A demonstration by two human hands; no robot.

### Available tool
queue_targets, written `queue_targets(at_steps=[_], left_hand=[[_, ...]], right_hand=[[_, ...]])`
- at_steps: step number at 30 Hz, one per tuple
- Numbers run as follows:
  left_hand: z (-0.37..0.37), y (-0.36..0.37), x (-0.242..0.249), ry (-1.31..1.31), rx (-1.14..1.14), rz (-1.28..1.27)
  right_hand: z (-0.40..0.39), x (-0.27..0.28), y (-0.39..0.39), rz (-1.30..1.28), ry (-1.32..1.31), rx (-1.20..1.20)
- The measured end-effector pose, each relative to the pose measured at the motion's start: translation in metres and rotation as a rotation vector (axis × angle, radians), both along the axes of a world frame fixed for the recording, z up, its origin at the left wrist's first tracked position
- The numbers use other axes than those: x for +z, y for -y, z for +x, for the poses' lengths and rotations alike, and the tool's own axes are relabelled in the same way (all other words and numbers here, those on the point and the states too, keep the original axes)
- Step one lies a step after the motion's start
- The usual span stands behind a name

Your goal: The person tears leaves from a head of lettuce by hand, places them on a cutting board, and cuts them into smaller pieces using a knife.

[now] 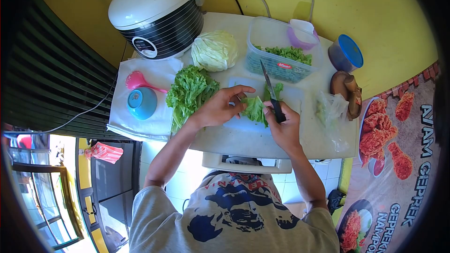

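My right hand [284, 125] is wrapped round the black handle of a knife [270, 84], its blade pointing up and away. A piece of green lettuce [255, 109] lies between my two hands, over a pale cutting board [291, 97]. My left hand [226, 106] is beside that piece with its fingers apart; its fingertips are near the leaf edge. More cut lettuce [278, 89] shows behind the blade. To the left of the board rests a bunch of leafy lettuce [190, 91], with a round cabbage [214, 50] behind it.
A clear container [281, 69] of cut lettuce stands behind the board. At the back left is a rice cooker [159, 16]; a blue bowl [142, 103] and pink ladle [136, 80] lie left. Rightward are a plastic bag [333, 117], stone mortar [342, 85] and blue-lidded tub [346, 53].
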State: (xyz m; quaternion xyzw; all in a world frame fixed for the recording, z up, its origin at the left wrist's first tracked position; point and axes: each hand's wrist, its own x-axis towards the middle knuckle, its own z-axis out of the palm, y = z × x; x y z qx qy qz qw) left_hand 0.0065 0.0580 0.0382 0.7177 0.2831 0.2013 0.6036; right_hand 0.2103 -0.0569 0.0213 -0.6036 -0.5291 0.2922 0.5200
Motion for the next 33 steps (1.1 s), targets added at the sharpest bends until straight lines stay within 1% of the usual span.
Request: queue_targets(at_steps=[1, 4, 7, 10, 13, 16, 19, 22, 25, 28, 31, 33], left_hand=[[0.000, 0.002, 0.001, -0.017, -0.012, 0.036], [0.002, 0.008, 0.014, -0.138, 0.014, 0.150], [0.005, 0.003, 0.003, -0.022, 0.010, 0.254], [0.008, 0.003, 0.001, 0.119, 0.017, 0.191], [0.008, 0.006, 0.005, 0.142, 0.069, -0.082], [0.006, 0.003, 0.004, 0.118, 0.048, 0.011], [0.004, -0.005, -0.007, 0.254, 0.022, 0.011], [0.003, -0.004, 0.001, 0.215, -0.036, -0.146], [0.010, 0.000, 0.008, 0.277, -0.043, -0.074], [0.010, 0.000, 0.003, 0.223, 0.041, -0.214], [0.009, 0.004, -0.004, 0.302, 0.128, -0.353], [0.009, 0.008, -0.007, 0.252, 0.075, -0.227]], right_hand=[[0.001, 0.003, 0.000, -0.035, 0.037, 0.009], [0.005, 0.005, -0.007, 0.119, 0.170, 0.077], [0.009, 0.010, -0.010, 0.133, 0.159, 0.176], [0.011, 0.008, -0.010, 0.015, 0.007, 0.179], [0.012, 0.007, -0.009, -0.036, -0.071, 0.188], [0.007, 0.006, -0.007, -0.035, -0.151, 0.153], [0.016, 0.001, -0.004, -0.056, -0.106, 0.259], [0.009, 0.016, -0.007, -0.074, -0.115, 0.223], [0.004, 0.032, -0.012, -0.088, -0.130, 0.258], [0.013, 0.017, -0.020, 0.082, 0.092, 0.357], [0.010, 0.008, -0.022, 0.159, 0.065, 0.271], [0.012, 0.006, -0.018, 0.023, -0.015, 0.226]])
